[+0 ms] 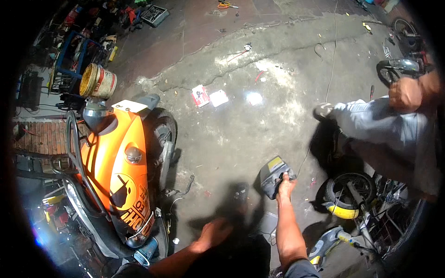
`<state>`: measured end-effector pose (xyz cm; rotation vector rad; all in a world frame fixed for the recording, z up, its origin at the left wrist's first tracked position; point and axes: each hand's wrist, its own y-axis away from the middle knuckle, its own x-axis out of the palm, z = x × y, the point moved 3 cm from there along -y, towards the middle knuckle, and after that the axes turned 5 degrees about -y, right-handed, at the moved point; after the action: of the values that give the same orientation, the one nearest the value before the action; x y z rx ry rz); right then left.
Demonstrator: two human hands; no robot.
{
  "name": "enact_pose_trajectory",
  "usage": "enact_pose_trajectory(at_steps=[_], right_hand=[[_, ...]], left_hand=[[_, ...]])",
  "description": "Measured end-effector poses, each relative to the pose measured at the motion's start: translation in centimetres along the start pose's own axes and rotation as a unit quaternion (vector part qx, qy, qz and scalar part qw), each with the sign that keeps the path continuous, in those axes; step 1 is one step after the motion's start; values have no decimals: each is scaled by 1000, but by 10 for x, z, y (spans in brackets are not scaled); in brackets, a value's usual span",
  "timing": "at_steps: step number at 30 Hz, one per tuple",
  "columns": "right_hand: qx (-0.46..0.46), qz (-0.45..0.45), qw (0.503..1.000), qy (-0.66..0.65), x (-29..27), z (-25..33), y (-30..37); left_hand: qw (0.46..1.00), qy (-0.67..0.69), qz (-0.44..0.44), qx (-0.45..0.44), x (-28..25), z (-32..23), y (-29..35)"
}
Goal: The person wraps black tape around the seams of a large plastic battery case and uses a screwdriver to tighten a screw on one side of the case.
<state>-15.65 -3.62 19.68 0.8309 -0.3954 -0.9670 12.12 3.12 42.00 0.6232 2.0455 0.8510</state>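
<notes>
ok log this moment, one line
left grip: nothing visibly held; right grip: holding dark grey box; left side: orange motorbike; right side: co-worker

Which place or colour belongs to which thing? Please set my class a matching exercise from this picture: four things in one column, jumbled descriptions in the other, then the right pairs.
Things
1. Boxy device
2. Motorbike bodywork
3. Bucket
4. Co-worker's trousers

Descriptions
A. Upper left; whitish outside, yellowish inside
B. Dark grey with a yellow panel, held in the person's right grip
C. Pale, at the right side
D. Bright orange, at the left side

Right pairs: 1-B, 2-D, 3-A, 4-C
</notes>
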Motion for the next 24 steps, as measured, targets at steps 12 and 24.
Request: enact_pose_trajectory(at_steps=[12,24], right_hand=[[197,-21,979,37,48,38,-5],[252,27,967,-38,197,190,52]], left_hand=[[991,120,-35,-54,-70,-18,29],[893,240,-85,-370,-116,76,68]])
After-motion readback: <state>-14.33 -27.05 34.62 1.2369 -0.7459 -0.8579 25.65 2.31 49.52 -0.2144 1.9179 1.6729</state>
